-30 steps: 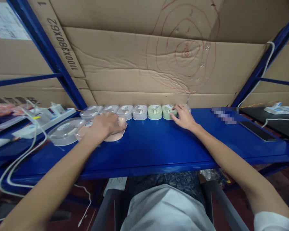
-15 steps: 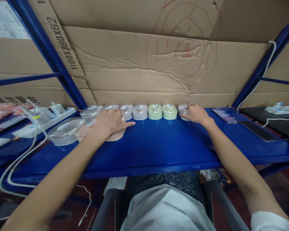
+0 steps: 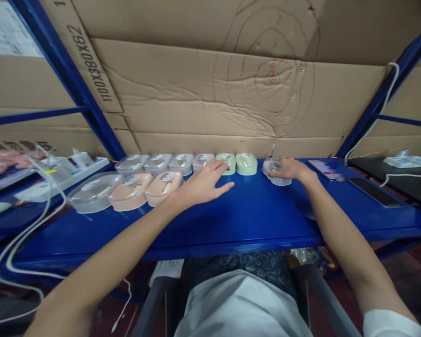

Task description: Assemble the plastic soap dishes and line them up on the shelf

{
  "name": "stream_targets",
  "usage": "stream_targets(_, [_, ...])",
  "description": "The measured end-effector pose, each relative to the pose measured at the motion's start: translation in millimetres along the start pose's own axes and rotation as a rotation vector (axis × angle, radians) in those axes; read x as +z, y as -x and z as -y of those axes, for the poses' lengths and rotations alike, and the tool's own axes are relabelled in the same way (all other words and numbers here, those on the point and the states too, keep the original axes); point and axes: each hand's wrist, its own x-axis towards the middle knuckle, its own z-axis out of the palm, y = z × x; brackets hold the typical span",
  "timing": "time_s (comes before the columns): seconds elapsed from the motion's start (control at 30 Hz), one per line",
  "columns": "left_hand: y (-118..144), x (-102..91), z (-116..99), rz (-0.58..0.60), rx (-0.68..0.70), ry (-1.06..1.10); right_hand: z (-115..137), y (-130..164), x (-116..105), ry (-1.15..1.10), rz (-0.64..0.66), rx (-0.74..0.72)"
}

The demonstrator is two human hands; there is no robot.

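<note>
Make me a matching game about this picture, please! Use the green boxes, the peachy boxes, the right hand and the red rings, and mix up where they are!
Things:
1. green boxes
2. peachy boxes
3. right hand
4. red rings

Places:
A. touching a pale box
B. drawn on the cardboard behind the table
C. side by side in the back row
D. side by side in the front row

Right pairs: 1-C, 2-D, 3-A, 4-B
</note>
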Motion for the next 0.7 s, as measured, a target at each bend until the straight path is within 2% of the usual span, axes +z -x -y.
stream_targets(0.17, [8, 20.1, -4, 0.069, -0.031, 0.162, -3, 4, -3, 0.029, 0.058, -0.05])
stream_targets(0.27, [9, 26.9, -6, 0.09, -0.062, 0.249, -3, 9, -4, 0.038, 0.078, -0.133])
stream_targets(0.5, [10, 36.1, -3, 0.081, -0.149, 0.415, 8, 22, -2, -0.055, 0.052, -0.449])
stream_targets(0.7, [11, 43.0, 2, 0.11, -0.163, 0.474, 41, 37, 1, -0.257, 0.031, -0.816])
